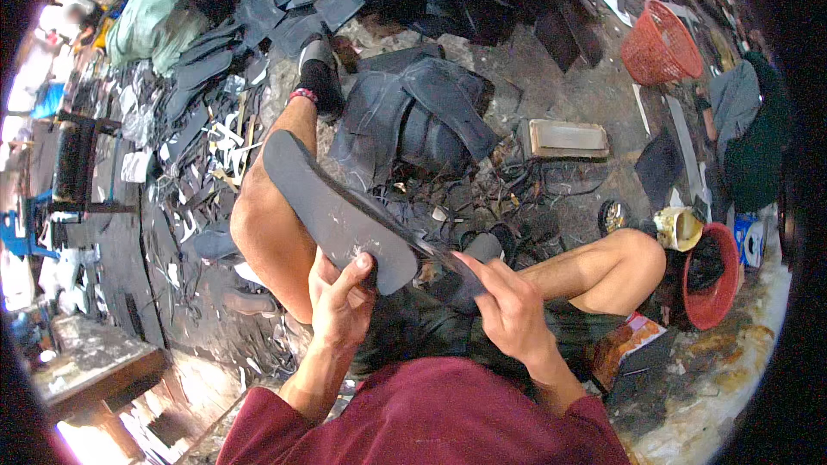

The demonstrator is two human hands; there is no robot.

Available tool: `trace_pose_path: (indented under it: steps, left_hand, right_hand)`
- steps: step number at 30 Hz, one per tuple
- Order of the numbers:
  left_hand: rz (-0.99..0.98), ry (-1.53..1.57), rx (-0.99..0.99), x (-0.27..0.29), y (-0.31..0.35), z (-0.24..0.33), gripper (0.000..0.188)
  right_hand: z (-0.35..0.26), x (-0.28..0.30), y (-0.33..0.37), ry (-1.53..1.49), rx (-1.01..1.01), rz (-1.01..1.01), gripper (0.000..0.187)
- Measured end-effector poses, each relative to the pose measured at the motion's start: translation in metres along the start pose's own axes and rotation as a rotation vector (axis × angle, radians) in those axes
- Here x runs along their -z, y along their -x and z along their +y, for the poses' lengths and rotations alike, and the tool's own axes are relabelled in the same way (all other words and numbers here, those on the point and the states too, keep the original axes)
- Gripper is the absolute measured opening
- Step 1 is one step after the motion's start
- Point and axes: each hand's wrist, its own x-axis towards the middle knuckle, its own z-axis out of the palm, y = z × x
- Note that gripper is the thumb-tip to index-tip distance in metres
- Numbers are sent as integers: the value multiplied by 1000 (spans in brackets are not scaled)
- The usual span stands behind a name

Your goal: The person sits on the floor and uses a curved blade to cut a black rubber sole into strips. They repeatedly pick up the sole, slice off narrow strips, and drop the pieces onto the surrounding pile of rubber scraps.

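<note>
My left hand (342,297) grips a dark grey sole-shaped sheet (336,211) by its near end, with the thumb pressed on top. The sheet is long, with rounded ends, and lies slanted over my bent left leg. White scuffs mark its face near my thumb. My right hand (510,310) is closed on a thin dark piece (455,280) at the sheet's right edge. Whether that piece is a strip or a blade I cannot make out. Its far end meets or overlaps the sheet's edge. Below lies a heap of dark offcuts (413,198) between my legs.
Dark cut sheets (422,112) lie stacked on the floor ahead, with a bigger pile (482,0) behind. A pale rectangular block (567,139) sits right of them. Red baskets (659,43) and a red tub (719,293) stand at right. A wooden bench (103,366) is at lower left.
</note>
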Motion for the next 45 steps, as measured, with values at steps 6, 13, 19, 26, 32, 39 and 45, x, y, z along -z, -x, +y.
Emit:
trace_pose_path:
  steps: [6,13,19,26,32,39,45]
  left_hand:
    - [-47,-220,-100,3,1,-6,41]
    - [-383,-450,-1141,15,-56,5,17]
    - [-40,-372,-945,-26,-48,-7,44]
    - [-126,-125,-70,11,18,-4,59]
    - [-145,-237,-144,11,35,18,68]
    - [519,205,-568,114,35,37,77]
    - [1396,245,-530,403,19,-84,79]
  right_hand:
    - [-12,-19,-68,-105,200,167,36]
    - [7,-9,-45,-908,-276,154,50]
    - [-29,-25,-68,-1147,-514,71,47]
    - [-23,-18,-106,-1158,-403,316,35]
    - [-21,-8,-113,-988,-324,449,38]
    - [82,83,-133,-472,-389,849,36]
    - [138,10,-159,-528,-506,433,37]
